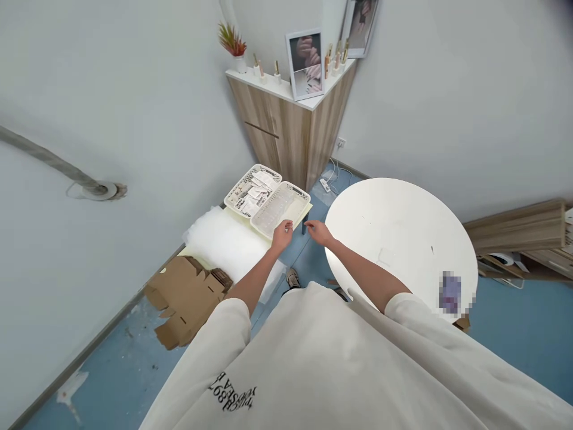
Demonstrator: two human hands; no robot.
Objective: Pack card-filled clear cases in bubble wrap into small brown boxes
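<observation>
My left hand point(282, 235) reaches out over the near edge of a white plastic basket point(280, 208) that looks nearly empty, its fingers curled and close together. Whether it holds anything is too small to make out. My right hand point(319, 231) hovers just to the right, between that basket and the round white table point(398, 239), fingers bent, with nothing clearly in it. A second white basket point(253, 189) holding several small packets stands beside the first, to the left. Both baskets rest on a low pale yellow surface point(306, 208).
White padded sheeting point(226, 242) lies on the low surface nearer me, and flattened cardboard boxes point(185, 298) sit on the blue floor to the left. A wooden corner cabinet point(290, 128) with picture frames stands behind. Cardboard stacks point(519, 230) lie at right.
</observation>
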